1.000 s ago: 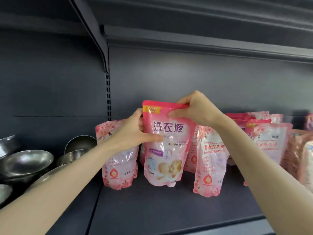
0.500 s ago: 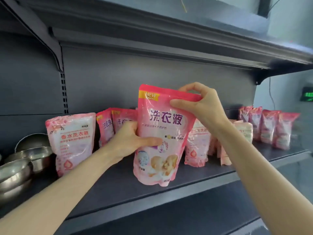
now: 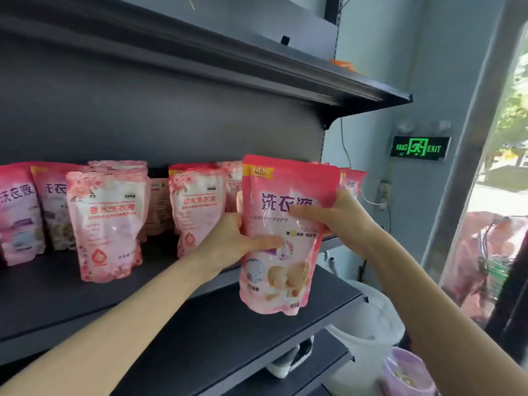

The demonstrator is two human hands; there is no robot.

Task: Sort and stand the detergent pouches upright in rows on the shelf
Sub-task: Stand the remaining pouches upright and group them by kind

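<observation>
**Pouch carried along to the shelf's right end**
My left hand (image 3: pixel 225 241) and right hand (image 3: pixel 343 221) grip the pouch (image 3: pixel 297 247) by its sides, the right now lower than before. It hangs before the shelf (image 3: pixel 85 295) edge, not yet stood. A rose-print pouch (image 3: pixel 197 212) crowds the left, and similar pouches (image 3: pixel 353 181) stand behind.

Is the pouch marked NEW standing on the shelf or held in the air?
Held in the air, upright. The left hand and right hand grip the detergent pouch, whose bottom hangs past the shelf front.
</observation>
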